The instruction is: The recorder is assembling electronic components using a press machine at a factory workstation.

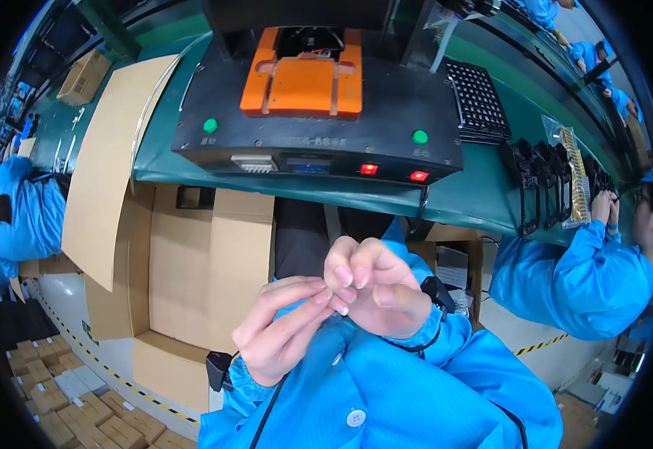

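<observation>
My left hand (281,323) and my right hand (382,290) meet in front of my chest, fingertips touching. The left fingers are closed and pressed together, pointing at the right fingertips. Above them the right fingers curl down, with the thumb a little apart. Whatever may be between the fingertips is hidden or too small to make out. Both hands are off the bench, nearer to me than the black machine box (221,142). On that box sits an orange fixture (304,86), with green buttons and lit red switches on the front.
An open cardboard box (180,277) stands below the green bench (326,200) at left, its tall flap rising past the edge. Black trays (482,101) and black frame-like parts (539,176) lie at right. A co-worker in blue (588,280) sits there; another (23,209) is far left.
</observation>
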A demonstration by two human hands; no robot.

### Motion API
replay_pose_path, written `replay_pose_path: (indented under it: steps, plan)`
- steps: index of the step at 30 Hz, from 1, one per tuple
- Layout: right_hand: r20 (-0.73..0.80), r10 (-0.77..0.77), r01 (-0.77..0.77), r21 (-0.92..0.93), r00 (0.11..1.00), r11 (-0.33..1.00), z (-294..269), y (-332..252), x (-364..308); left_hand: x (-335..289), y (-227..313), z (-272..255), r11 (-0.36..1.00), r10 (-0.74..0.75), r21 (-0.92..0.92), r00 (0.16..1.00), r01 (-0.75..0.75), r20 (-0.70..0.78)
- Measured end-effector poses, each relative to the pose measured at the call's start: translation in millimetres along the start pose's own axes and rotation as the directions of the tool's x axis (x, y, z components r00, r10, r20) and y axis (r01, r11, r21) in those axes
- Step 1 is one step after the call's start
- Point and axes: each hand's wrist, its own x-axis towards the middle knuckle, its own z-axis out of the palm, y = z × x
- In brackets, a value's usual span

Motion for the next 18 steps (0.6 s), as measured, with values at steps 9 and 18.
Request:
replay_pose_path:
  steps: [9, 18]
  plan:
    - [-0.102, 0.025, -0.053, -0.280, 0.994, 0.958, -18.7, 3.5, -16.5, -7.7, -14.2, 4.5, 0.978, -0.113, 0.186, 0.987, 0.091, 0.114]
    - [-0.118, 0.017, -0.070, -0.462, 0.993, 0.884, -34.5, -3.6, -18.9, -17.3, -24.8, 15.7, 0.901, -0.433, 0.041, 0.899, 0.431, 0.070]
